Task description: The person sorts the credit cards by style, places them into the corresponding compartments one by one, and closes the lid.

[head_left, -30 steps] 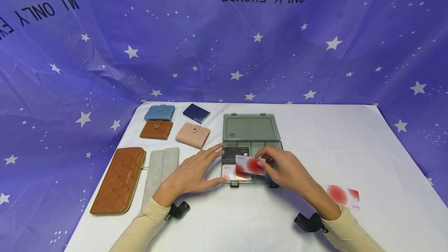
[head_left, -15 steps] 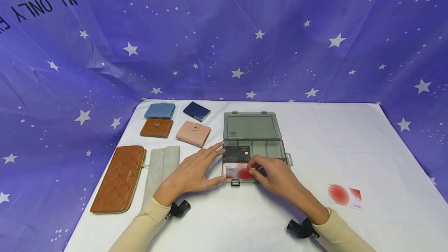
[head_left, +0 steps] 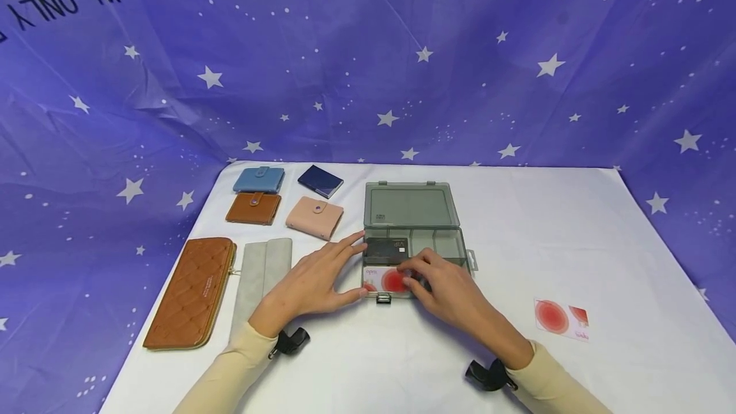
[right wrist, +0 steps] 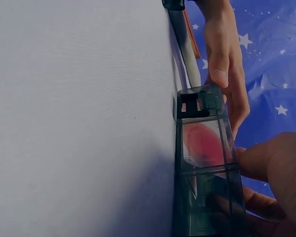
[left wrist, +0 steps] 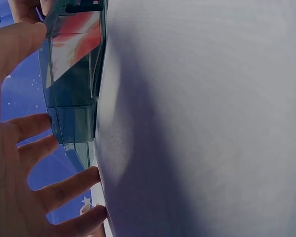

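Wallets (head_left: 253, 208) lie left of box (head_left: 454, 245).

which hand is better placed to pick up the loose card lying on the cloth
Probably the right hand. The loose card lies on the white cloth right of the box, on that hand's side. The left hand rests against the box's left wall, farther away, steadying it.

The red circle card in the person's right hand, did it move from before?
Yes. The red circle card went down and toward the left hand, from above the grey box into its near left compartment, where the right hand touches it.
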`<state>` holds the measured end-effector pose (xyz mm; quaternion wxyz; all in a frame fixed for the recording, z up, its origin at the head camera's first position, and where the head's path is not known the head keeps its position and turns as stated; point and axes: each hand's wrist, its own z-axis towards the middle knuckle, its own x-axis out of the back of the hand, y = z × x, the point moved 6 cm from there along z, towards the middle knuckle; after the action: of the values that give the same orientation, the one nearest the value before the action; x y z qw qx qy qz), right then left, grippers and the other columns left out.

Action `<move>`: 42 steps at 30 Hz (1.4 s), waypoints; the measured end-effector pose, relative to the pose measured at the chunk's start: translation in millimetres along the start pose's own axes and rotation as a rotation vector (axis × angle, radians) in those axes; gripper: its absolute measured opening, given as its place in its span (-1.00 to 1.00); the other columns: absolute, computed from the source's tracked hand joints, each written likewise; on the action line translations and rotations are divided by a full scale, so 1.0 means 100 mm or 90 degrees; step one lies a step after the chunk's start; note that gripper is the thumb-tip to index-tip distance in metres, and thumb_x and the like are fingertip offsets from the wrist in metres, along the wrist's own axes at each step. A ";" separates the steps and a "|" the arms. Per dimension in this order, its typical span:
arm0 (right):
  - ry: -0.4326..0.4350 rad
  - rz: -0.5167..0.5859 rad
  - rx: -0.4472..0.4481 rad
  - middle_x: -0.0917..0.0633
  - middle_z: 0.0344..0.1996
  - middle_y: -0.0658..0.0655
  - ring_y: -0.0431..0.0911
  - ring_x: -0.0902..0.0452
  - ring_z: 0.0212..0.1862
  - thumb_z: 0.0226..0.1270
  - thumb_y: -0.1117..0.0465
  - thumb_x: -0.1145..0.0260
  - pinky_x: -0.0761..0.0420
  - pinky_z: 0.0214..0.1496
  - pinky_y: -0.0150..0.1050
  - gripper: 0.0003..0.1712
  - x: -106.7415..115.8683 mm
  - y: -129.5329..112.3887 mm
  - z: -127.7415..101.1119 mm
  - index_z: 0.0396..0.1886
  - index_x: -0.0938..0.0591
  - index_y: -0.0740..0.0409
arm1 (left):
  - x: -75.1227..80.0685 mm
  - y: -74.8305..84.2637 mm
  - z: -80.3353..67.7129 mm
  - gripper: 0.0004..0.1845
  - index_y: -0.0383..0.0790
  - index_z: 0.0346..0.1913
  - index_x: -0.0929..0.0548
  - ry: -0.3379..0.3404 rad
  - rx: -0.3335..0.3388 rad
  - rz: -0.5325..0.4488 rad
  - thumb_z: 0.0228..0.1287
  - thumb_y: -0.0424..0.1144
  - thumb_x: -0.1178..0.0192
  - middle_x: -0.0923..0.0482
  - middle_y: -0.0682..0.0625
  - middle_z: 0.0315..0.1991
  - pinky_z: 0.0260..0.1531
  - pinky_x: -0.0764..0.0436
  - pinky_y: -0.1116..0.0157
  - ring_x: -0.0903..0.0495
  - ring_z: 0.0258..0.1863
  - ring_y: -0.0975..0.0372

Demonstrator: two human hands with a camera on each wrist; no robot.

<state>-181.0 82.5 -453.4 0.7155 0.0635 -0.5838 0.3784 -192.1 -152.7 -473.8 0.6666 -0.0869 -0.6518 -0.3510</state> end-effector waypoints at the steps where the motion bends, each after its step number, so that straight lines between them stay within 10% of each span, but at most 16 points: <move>1: 0.000 -0.007 0.005 -0.71 -0.12 -0.07 -0.23 -0.63 -0.31 0.45 0.09 -0.53 -0.62 -0.33 -0.27 -0.77 0.00 0.00 0.00 0.05 -0.83 -0.13 | 0.00 0.00 0.00 -0.07 -0.05 0.65 -0.37 0.001 0.000 0.001 0.41 0.41 -0.24 -0.08 0.11 0.74 0.34 -0.58 -0.09 -0.36 0.59 0.07; 24: -0.005 0.117 -0.019 -0.83 0.07 -0.03 -0.16 -0.79 -0.05 0.46 0.18 -0.52 -0.77 -0.03 -0.11 -0.64 0.44 0.41 -0.14 0.19 -0.77 0.08 | -0.03 -0.01 0.00 -0.08 -0.09 0.66 -0.35 0.004 0.001 0.007 0.44 0.37 -0.23 -0.09 0.10 0.74 0.39 -0.55 -0.08 -0.34 0.60 0.04; 42: -0.023 0.006 -0.143 -0.83 -0.15 -0.14 -0.16 -0.79 -0.12 0.23 0.22 -0.68 -0.76 -0.12 -0.27 -0.43 1.05 1.52 -1.19 0.24 -0.73 0.03 | -0.01 0.01 0.00 -0.09 -0.08 0.66 -0.35 0.005 -0.001 0.003 0.43 0.33 -0.28 -0.09 0.10 0.74 0.37 -0.55 -0.10 -0.35 0.60 0.03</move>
<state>-177.5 302.3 -451.4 0.7056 -0.0132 -0.6357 0.3128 -191.4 -151.8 -474.9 0.6700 -0.0874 -0.6488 -0.3500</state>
